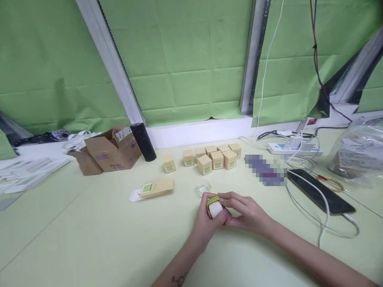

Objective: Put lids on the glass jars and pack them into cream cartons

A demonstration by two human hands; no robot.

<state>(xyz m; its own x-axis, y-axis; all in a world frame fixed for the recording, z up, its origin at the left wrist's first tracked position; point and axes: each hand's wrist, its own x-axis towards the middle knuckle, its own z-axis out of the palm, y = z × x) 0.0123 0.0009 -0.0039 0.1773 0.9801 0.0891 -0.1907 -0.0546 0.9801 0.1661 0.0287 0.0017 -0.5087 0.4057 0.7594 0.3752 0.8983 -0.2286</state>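
Note:
Between both hands is a small white rounded block with an olive-green band [214,205], the band running along its top and left side. My left hand [207,221] wraps round it from the left and below, thumb on its front. My right hand [241,211] grips it from the right, fingertips on the band's upper right. I cannot tell exactly what kind of thing it is. Just beyond the hands lies a clear coiled strip [204,187], perhaps plastic. An opened, flattened kraft box [161,188] with a green label and a white flap lies to the left.
Several small kraft boxes [204,164] with green labels stand farther back. Behind left are an opened cardboard carton [115,155] and a black cylinder [143,141]. At right lie a phone [320,191] with white cables, pliers [332,182], a power strip [277,148] and a plastic bag [359,151].

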